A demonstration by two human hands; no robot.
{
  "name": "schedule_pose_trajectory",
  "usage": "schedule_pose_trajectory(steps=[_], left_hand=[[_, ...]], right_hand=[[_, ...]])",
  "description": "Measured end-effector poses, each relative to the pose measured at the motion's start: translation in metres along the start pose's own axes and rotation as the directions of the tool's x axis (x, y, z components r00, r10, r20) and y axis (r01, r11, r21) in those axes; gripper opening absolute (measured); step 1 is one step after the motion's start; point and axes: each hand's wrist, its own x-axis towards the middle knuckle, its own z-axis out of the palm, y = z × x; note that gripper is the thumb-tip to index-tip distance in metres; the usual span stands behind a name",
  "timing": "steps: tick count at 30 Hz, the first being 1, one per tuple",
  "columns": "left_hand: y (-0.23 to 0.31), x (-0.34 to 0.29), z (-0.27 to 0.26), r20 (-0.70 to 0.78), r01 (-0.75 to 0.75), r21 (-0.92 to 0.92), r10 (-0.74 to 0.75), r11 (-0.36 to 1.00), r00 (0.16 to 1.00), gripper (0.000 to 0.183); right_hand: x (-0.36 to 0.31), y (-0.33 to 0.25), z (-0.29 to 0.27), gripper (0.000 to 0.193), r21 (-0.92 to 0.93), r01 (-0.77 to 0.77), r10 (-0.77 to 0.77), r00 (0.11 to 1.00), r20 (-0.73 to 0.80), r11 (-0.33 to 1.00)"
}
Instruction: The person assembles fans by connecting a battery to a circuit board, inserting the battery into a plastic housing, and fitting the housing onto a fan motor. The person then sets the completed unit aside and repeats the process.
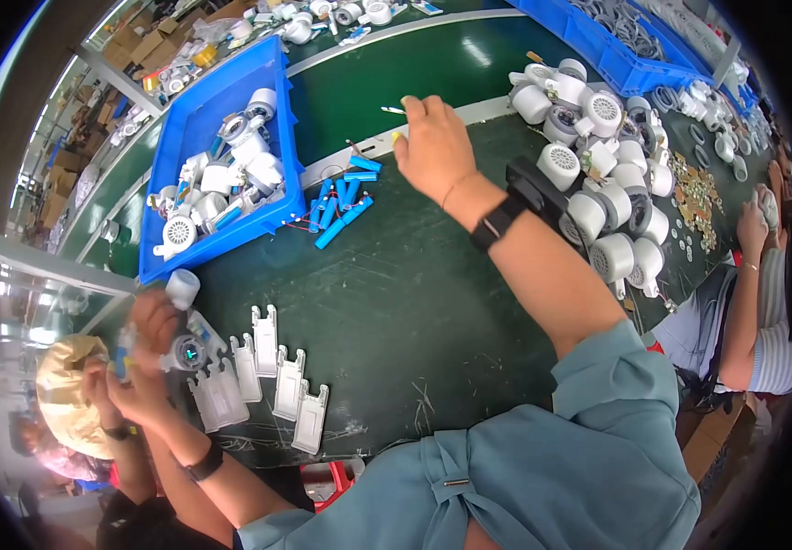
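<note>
Head view shows the right hand (434, 147) half-open over the surface's (396, 312) far edge beside a white slip (393, 111), hold unclear, the left hand (142, 398) blurred past telling by a lit unit (189, 353) near the left edge, panels (288, 385) seemingly spread for reach.

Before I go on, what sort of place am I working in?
Probably a small-appliance assembly workshop: white plastic housings are heaped on a dark green workbench, and blue battery-like cylinders lie beside a blue bin holding more white parts.
</note>
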Motion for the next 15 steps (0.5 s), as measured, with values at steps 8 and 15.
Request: schedule_pose_trajectory(steps=[8,15], left_hand=[[-0.018,-0.007,0.003,-0.025,-0.071,-0.043,0.070,0.997,0.997,0.041],[-0.019,0.002,0.020,0.117,-0.429,0.253,0.413,0.867,0.903,0.052]], right_hand=[[0.029,0.025,0.054,0.021,-0.199,0.079,-0.039,0.980,0.195,0.977],[0.006,0.008,-0.015,0.015,0.049,-0.073,0.078,0.991,-0.110,0.996]])
